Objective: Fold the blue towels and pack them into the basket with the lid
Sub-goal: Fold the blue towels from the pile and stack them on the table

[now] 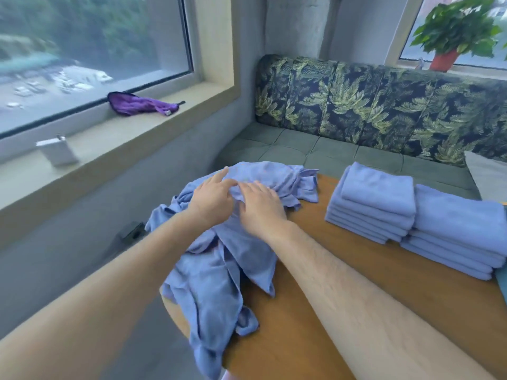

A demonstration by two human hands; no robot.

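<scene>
A heap of crumpled blue towels [219, 275] lies along the left edge of the wooden table [343, 264], partly hanging over it. My left hand [212, 198] and my right hand [260, 207] lie side by side on top of the heap, fingers fairly straight and pointing away from me. Whether any fingertip pinches cloth is hidden. Two stacks of folded blue towels stand at the right: a smaller stack [375, 204] and a larger stack [458, 234] beside it. No basket or lid is in view.
A green bench with a leaf-patterned backrest [384, 113] runs behind the table. On the windowsill at the left lie a purple cloth [137, 104] and a small white object [57, 152]. A potted plant [455, 34] stands on the far sill.
</scene>
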